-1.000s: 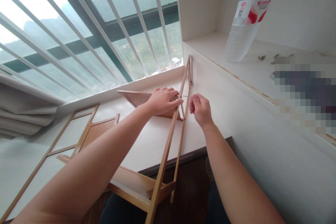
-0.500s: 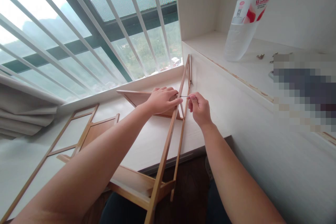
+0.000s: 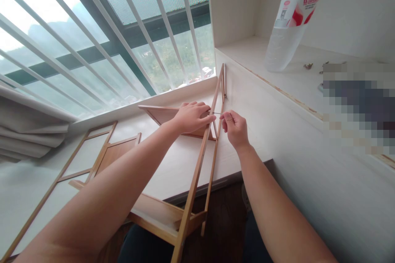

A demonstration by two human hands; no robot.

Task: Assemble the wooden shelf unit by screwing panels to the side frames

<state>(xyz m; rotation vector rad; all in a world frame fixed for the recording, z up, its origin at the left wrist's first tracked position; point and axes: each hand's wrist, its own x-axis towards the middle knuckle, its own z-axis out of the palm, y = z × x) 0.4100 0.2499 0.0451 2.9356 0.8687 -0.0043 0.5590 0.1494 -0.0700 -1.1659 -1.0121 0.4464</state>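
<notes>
- Pinching a thin metal key [image 3: 217,113] between thumb and fingertips, the right hand [image 3: 235,128] holds it level against the upright wooden frame [image 3: 200,160], on the side away from the window.
- Curled over the frame rail from the window side, the left hand [image 3: 191,117] presses a wooden panel [image 3: 166,116] against it, fingers closed around the joint.
- Compared with a second ago, the right hand has closed in on the frame: then it sat a little off with the key loosely held, now its fingertips are right at the key's shank, almost meeting the left fingertips.
- That reads as the key seated in a fastener at the joint, with a turn under way or about to resume.
- Beyond the frame, on the higher ledge, stands a plastic bottle [image 3: 285,33]; a second frame [image 3: 92,152] lies flat toward the window.
</notes>
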